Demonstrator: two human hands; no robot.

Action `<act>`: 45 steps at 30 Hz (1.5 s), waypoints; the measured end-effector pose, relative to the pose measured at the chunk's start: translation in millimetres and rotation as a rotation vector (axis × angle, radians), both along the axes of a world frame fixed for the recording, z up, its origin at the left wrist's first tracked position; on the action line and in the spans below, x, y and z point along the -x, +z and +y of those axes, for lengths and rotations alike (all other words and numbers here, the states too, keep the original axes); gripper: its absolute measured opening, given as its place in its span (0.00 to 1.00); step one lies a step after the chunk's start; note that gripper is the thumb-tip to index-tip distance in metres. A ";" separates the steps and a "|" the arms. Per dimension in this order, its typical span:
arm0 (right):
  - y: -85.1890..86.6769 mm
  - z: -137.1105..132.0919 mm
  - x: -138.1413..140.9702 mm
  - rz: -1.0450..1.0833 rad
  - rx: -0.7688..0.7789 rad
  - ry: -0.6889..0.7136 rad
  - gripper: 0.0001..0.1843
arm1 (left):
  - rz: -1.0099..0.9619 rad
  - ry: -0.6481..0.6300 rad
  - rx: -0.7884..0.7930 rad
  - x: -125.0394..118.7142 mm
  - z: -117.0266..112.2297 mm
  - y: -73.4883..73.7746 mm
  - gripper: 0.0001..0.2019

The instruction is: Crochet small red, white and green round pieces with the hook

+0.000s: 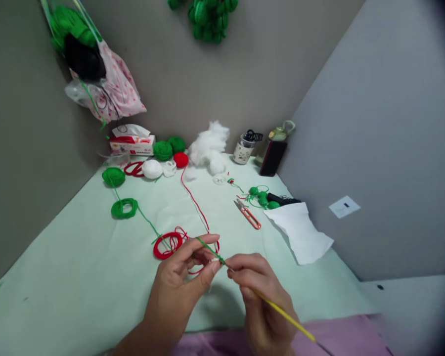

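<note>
My left hand (pixel 185 282) pinches a small crochet piece (pixel 218 259) of white and green yarn between thumb and fingers, with green yarn running over its raised index finger. In my right hand (pixel 261 296) is a crochet hook (pixel 292 321) with a yellow handle, held like a pencil. The hook's tip meets the crochet piece at the left fingertips. Behind the left hand lies a red yarn coil (pixel 168 245), and loose red yarn passes near the fingers. A green yarn strand leads from a green yarn coil (pixel 124 208) toward the left hand.
Orange thread snips (pixel 248 215) and a white paper sheet (pixel 300 232) lie on the right. Along the back stand a tissue box (pixel 133 143), yarn balls (pixel 163 151), white stuffing (pixel 209 148), a cup (pixel 244 150) and a phone (pixel 273 158). A pink bag (pixel 118 84) hangs upper left.
</note>
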State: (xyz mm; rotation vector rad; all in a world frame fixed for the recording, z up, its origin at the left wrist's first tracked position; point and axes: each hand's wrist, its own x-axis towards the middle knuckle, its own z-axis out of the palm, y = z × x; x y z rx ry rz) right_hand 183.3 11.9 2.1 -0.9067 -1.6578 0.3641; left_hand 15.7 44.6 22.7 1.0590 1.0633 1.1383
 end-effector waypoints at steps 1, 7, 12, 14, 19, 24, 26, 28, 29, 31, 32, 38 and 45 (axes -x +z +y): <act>1.0 5.6 -0.2 -0.016 -0.016 -0.014 0.14 | -0.012 -0.006 0.007 -1.6 5.9 0.1 0.14; 3.7 38.3 2.6 -0.088 -0.057 -0.064 0.16 | 0.002 0.018 0.018 -9.6 39.7 -9.1 0.15; -2.9 50.2 3.2 0.109 0.044 -0.048 0.16 | -0.073 -0.043 0.089 -13.5 51.8 -14.8 0.18; -5.7 53.1 1.2 0.192 0.099 -0.030 0.15 | -0.149 -0.033 0.152 -17.7 53.0 -15.8 0.19; -7.9 61.7 -1.2 0.215 0.171 -0.059 0.12 | -0.393 -0.017 0.325 -30.7 53.5 -21.9 0.26; -6.5 70.8 -1.4 0.505 0.345 0.071 0.10 | -0.369 -0.102 0.332 -27.0 53.8 -19.7 0.26; -7.0 72.0 -1.7 0.594 0.399 0.139 0.10 | -0.266 -0.085 0.295 -22.4 51.2 -16.1 0.23; -8.2 71.4 -1.7 0.634 0.427 0.185 0.09 | -0.168 -0.084 0.246 -17.6 47.6 -13.6 0.23; -8.7 70.4 -1.7 0.649 0.432 0.197 0.09 | -0.138 -0.098 0.215 -15.2 45.8 -12.9 0.24; -9.5 67.6 -1.9 0.683 0.432 0.213 0.08 | -0.109 -0.154 0.152 -10.2 43.4 -11.8 0.26; -9.5 66.0 -2.2 0.704 0.435 0.221 0.08 | -0.103 -0.188 0.126 -7.6 42.8 -10.8 0.26; -4.2 57.2 -5.3 0.802 0.505 0.358 0.08 | -0.074 -0.459 0.067 2.9 46.3 4.5 0.19; 8.3 41.0 -13.1 0.560 0.410 0.337 0.09 | 0.181 -0.421 -0.210 11.8 51.7 18.8 0.16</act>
